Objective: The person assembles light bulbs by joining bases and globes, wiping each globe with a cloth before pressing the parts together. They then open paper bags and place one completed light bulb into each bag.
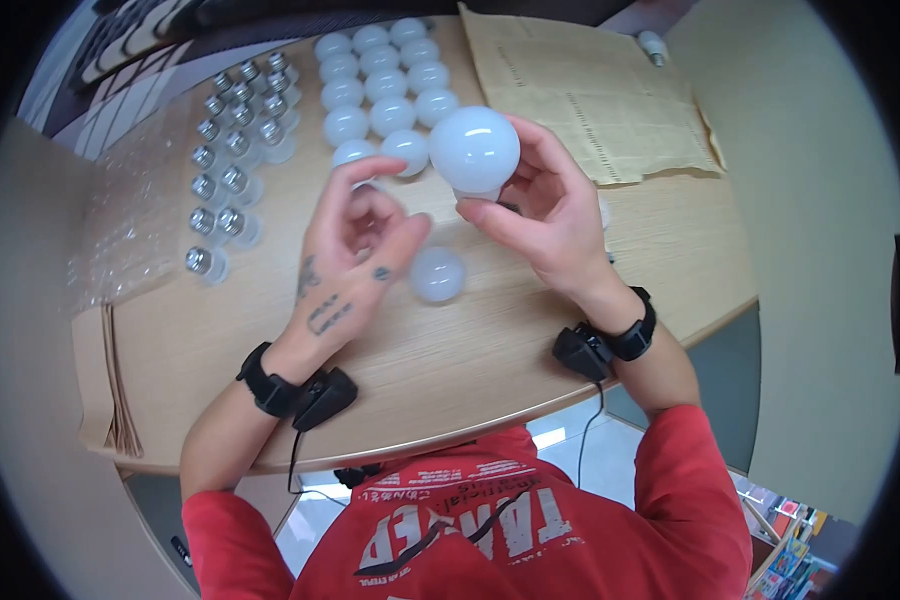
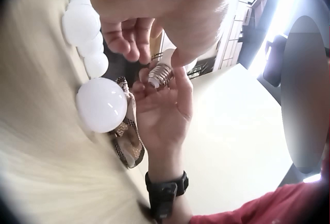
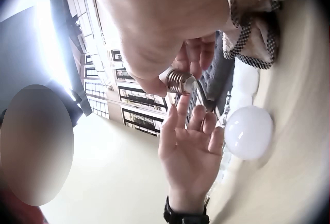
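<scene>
In the head view, my right hand (image 1: 555,220) pinches a white round bulb (image 1: 475,148) near its neck, held above the table. Its metal screw base (image 3: 180,82) points away from the globe in the right wrist view, between thumb and fingers of my right hand (image 3: 160,18). My left hand (image 1: 350,245) is beside the bulb, fingers bent loosely, with nothing in them; its palm (image 3: 193,165) faces up towards the base. Below the hands, a white globe (image 1: 438,274) sits on the table (image 1: 450,360).
Rows of white globes (image 1: 383,85) stand at the back. Left of them are several clear-sided pieces with silver screw caps (image 1: 235,222), then clear plastic wrap (image 1: 130,215). Brown paper (image 1: 580,100) lies back right, with a small bulb (image 1: 653,46) near it. Folded paper (image 1: 110,380) is front left.
</scene>
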A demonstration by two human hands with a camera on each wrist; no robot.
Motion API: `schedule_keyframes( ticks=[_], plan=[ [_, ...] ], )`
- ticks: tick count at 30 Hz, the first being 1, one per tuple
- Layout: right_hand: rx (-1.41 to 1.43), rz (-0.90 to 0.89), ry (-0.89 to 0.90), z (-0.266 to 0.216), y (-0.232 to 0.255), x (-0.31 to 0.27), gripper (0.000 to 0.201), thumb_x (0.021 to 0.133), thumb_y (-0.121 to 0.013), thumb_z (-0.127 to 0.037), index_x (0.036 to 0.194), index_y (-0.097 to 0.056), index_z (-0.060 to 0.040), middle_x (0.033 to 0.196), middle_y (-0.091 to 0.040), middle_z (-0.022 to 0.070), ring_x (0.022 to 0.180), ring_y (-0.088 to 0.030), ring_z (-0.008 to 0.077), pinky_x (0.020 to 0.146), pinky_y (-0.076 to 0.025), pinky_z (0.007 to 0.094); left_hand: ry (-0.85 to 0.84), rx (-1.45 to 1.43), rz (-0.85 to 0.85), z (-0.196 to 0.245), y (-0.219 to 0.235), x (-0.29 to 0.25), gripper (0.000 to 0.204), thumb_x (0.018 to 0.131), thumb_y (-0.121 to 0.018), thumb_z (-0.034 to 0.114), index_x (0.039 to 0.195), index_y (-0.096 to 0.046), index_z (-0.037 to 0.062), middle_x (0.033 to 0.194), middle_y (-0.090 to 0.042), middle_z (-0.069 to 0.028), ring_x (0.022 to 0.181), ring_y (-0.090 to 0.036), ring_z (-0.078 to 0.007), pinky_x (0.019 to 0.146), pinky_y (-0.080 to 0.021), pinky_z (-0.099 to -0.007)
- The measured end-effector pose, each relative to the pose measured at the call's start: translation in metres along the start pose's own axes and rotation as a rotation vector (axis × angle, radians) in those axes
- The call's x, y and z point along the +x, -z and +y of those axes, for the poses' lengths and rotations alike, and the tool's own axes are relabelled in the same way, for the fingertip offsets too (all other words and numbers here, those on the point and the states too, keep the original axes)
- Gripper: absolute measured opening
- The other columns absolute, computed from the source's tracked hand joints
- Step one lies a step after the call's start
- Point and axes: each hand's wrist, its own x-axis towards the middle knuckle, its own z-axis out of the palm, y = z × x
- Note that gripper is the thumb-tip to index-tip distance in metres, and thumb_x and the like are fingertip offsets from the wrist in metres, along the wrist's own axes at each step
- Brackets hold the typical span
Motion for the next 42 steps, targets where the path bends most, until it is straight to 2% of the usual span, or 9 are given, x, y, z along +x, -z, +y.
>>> schedule_keyframes(
  ticks=[6,10,12,15,22,25,35,40,42],
  plan=[
    [-0.043,0.19,0.072,-0.033,0.04,0.027,0.034,0.085,-0.073,-0.009,0.114,-0.061,0.0019,0.097,-0.069,0.0041,0.086,-0.064,0.0095,0.074,-0.05,0.024,0.089,-0.01,0.028,0.001,0.005,-0.013,0.026,0.094,-0.064,0.007,0.116,-0.051,0.0057,0.068,-0.042,0.0083,0.064,-0.037,-0.0005,0.059,-0.029,-0.0189],
    [-0.423,0.27,0.01,-0.028,0.123,0.078,0.025,0.094,-0.065,-0.023,0.106,-0.065,-0.0007,0.086,-0.068,0.0026,0.076,-0.061,0.0084,0.067,-0.044,0.0225,0.193,-0.031,0.025,-0.002,0.009,-0.027,0.02,0.095,-0.062,0.007,0.112,-0.052,0.0064,0.065,-0.039,0.0098,0.062,-0.034,0.0,0.058,-0.027,-0.0187],
    [-0.54,0.342,-0.158,-0.002,0.177,0.105,0.032,0.093,-0.066,-0.031,0.105,-0.067,-0.0004,0.083,-0.067,0.0018,0.077,-0.062,0.009,0.066,-0.044,0.023,0.216,-0.044,0.015,-0.005,0.011,-0.03,0.017,0.095,-0.061,0.006,0.11,-0.052,0.0069,0.064,-0.039,0.0103,0.06,-0.032,0.0005,0.057,-0.025,-0.019],
    [-1.07,0.397,-0.322,0.04,0.251,0.129,0.054,0.085,-0.068,-0.051,0.103,-0.07,-0.0004,0.09,-0.071,0.0118,0.086,-0.068,0.0213,0.076,-0.051,0.0313,0.301,-0.079,-0.01,-0.007,0.014,-0.03,0.015,0.096,-0.059,0.006,0.109,-0.053,0.0074,0.063,-0.039,0.0105,0.06,-0.031,0.001,0.056,-0.024,-0.019],
    [-1.365,0.401,-0.486,0.107,0.354,0.172,0.057,0.082,-0.067,-0.049,0.11,-0.071,0.0003,0.095,-0.072,0.0173,0.091,-0.068,0.0288,0.084,-0.049,0.0378,0.372,-0.084,-0.031,-0.009,0.015,-0.027,0.014,0.096,-0.058,0.006,0.109,-0.053,0.0067,0.063,-0.04,0.0104,0.058,-0.033,0.0019,0.055,-0.024,-0.018],
    [-1.474,0.304,-0.546,0.12,0.373,0.191,0.058,0.081,-0.065,-0.049,0.111,-0.071,0.0004,0.1,-0.072,0.0191,0.095,-0.068,0.0322,0.086,-0.05,0.0397,0.368,-0.077,-0.057,-0.01,0.015,-0.026,0.016,0.095,-0.06,0.005,0.11,-0.054,0.0058,0.063,-0.041,0.0103,0.058,-0.034,0.0021,0.053,-0.025,-0.0174],
    [-1.736,0.308,-0.481,0.159,0.408,0.215,0.054,0.085,-0.059,-0.054,0.107,-0.074,-0.0075,0.11,-0.069,0.0195,0.104,-0.066,0.0356,0.092,-0.05,0.0423,0.29,-0.028,-0.1,-0.017,0.019,-0.029,0.018,0.094,-0.062,0.004,0.11,-0.056,0.0048,0.062,-0.044,0.0088,0.054,-0.034,0.002,0.05,-0.025,-0.0181],
    [-1.831,0.316,-0.462,0.159,0.411,0.214,0.056,0.088,-0.055,-0.055,0.114,-0.071,-0.0089,0.109,-0.07,0.0184,0.105,-0.065,0.0358,0.093,-0.05,0.0431,0.285,-0.031,-0.094,-0.018,0.017,-0.028,0.019,0.094,-0.062,0.004,0.111,-0.056,0.0045,0.062,-0.044,0.0088,0.054,-0.034,0.0019,0.05,-0.025,-0.0182],
    [-1.828,0.269,-0.565,0.138,0.392,0.212,0.057,0.088,-0.056,-0.056,0.118,-0.069,-0.0095,0.109,-0.07,0.0172,0.106,-0.065,0.0356,0.092,-0.05,0.0428,0.297,-0.028,-0.09,-0.017,0.017,-0.03,0.019,0.094,-0.062,0.004,0.111,-0.055,0.0046,0.062,-0.044,0.009,0.055,-0.034,0.0018,0.05,-0.024,-0.0183]
  ],
)
